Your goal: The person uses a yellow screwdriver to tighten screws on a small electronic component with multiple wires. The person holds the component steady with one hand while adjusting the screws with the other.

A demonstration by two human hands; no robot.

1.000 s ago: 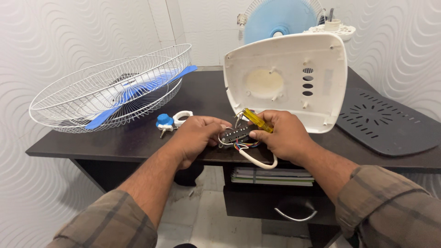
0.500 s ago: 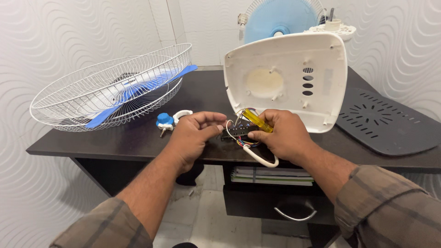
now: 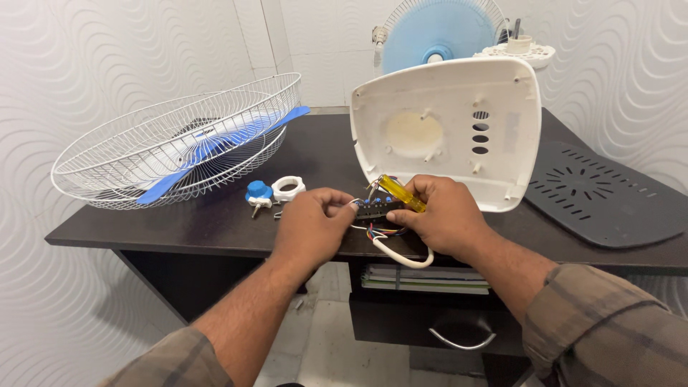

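Above the desk's (image 3: 215, 229) front edge, the left hand (image 3: 312, 226) pinched the dark switch block (image 3: 374, 209) while the right hand (image 3: 441, 215) gripped a yellow screwdriver (image 3: 401, 193). Holding the block steady and keeping its coloured wires (image 3: 380, 231) slack seemed wise.

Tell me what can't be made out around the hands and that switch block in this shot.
Head view only:
- Switch block: mostly covered by the left hand and right hand; its buttons are too small to count.
- Screwdriver: only the yellow handle shows; the tip is hidden by the block and fingers.
- Wires: where they join is hidden under the block.
- White cable: one end vanishes under the right hand.
- Drawer: partly blocked by the right forearm.
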